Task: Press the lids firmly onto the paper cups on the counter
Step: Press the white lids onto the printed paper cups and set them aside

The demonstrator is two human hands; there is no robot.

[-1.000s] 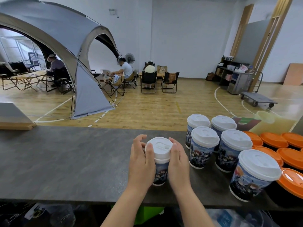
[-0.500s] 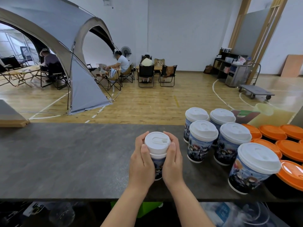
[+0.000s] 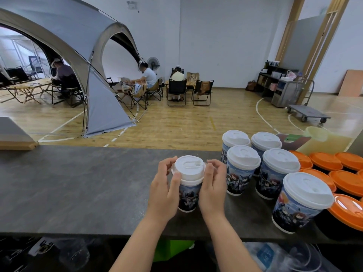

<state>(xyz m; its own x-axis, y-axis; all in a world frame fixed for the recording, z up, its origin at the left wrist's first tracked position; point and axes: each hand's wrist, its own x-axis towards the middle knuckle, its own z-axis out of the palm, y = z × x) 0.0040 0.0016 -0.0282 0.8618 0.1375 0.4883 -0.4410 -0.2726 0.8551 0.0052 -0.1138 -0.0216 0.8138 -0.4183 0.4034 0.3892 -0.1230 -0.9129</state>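
Note:
A printed paper cup with a white lid stands on the dark counter, near its front edge. My left hand wraps the cup's left side, thumb and fingertips pinching the lid's rim. My right hand cups the right side; its thumb lies against the lid's edge, and its curled fingers sit slightly off the lid behind it. The lid looks level on the cup.
Several more lidded cups stand close to the right, one nearer the front edge. Black containers with orange lids fill the far right. To the left is bare counter. Beyond it are a wooden floor, a tent and seated people.
Both hands slid up from the cup's body to the lid's rim. The right hand's fingers have loosened away from the lid. The cup has stayed in place.

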